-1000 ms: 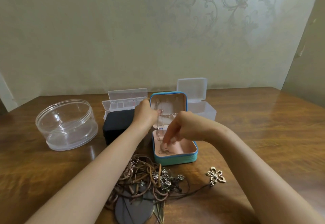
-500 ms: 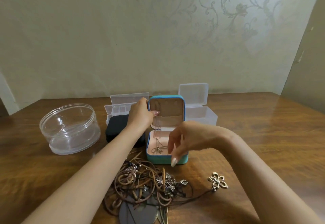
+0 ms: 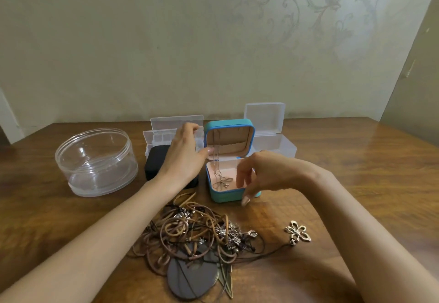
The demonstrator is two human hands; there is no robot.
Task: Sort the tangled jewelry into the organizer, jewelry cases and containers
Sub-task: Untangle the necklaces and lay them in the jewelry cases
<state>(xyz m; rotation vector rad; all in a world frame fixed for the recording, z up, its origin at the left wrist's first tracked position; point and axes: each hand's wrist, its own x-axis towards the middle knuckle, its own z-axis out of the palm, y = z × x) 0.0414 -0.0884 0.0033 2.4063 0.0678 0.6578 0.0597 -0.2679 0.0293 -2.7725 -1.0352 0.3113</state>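
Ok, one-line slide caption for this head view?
Chain draped into open teal jewelry case; left hand at its lid, right hand open above, tangled cords waiting.

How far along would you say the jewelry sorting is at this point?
Early. One silver chain lies in the teal case, hanging from its lid. The left hand touches the lid; the right hand hovers empty above the case. The tangled pile and flower pendant lie unsorted.

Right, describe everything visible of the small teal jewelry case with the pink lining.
The small teal jewelry case is square with rounded corners, looks leatherette outside, pale pink lining inside. It stands open on the wooden table, lid upright. A thin silver chain hangs from the lid into the base. The thumb of the left hand touches the lid's lower left edge; the right hand hangs over the front right corner.
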